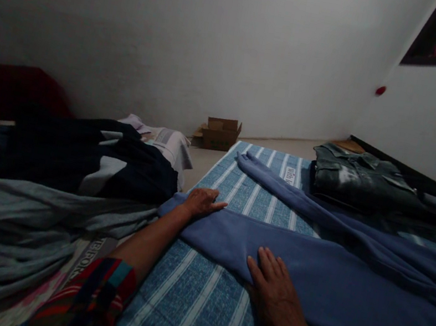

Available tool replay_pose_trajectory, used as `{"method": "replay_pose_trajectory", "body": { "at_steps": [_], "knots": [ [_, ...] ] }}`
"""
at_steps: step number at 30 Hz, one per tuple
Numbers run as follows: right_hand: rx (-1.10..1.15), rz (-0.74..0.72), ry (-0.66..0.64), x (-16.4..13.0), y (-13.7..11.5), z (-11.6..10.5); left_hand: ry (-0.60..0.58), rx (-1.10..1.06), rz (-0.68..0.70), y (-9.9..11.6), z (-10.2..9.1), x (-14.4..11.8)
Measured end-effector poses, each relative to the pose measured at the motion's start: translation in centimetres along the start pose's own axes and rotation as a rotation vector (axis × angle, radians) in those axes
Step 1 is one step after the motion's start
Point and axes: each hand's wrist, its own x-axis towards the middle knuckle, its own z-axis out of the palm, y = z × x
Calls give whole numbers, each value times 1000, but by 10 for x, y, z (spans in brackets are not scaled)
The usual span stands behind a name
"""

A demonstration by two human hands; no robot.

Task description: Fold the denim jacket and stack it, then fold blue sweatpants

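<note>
A pair of blue trousers (333, 273) lies across a blue sheet with white stripes (195, 294). One leg is spread flat towards me; the other runs narrow and bunched behind it. Near the end of the front leg, my left hand (201, 203) rests on the cloth with its thumb stretched out, its other fingertips partly hidden from this angle. Farther right, my right hand (274, 288) lies palm down over the near edge of the same leg, fingers extended. Neither hand lifts any cloth.
Left of the sheet lie a grey garment (7, 232) and a dark navy garment with white patches (59, 152). Folded dark denim clothing (366, 181) is stacked at the back right. An open cardboard box (219, 134) stands on the floor by the wall.
</note>
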Motion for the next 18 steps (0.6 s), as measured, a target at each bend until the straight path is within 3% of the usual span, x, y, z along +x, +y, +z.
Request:
{"method": "replay_pose_trajectory", "body": {
  "at_steps": [5, 10, 13, 15, 18],
  "knots": [
    [27, 27, -85, 2, -1, -4, 135, 25, -49, 0, -5, -19],
    [51, 33, -110, 3, -2, -7, 225, -40, 16, 30, -5, -53],
    [56, 38, -113, 3, -2, -9, 40, -110, 66, 46, 0, -69],
    [51, 32, -108, 3, -3, -9, -97, -141, -6, 52, -1, -75],
    [43, 25, -91, 3, -2, -7, -121, -142, -82, 60, -7, -80]
  ]
}}
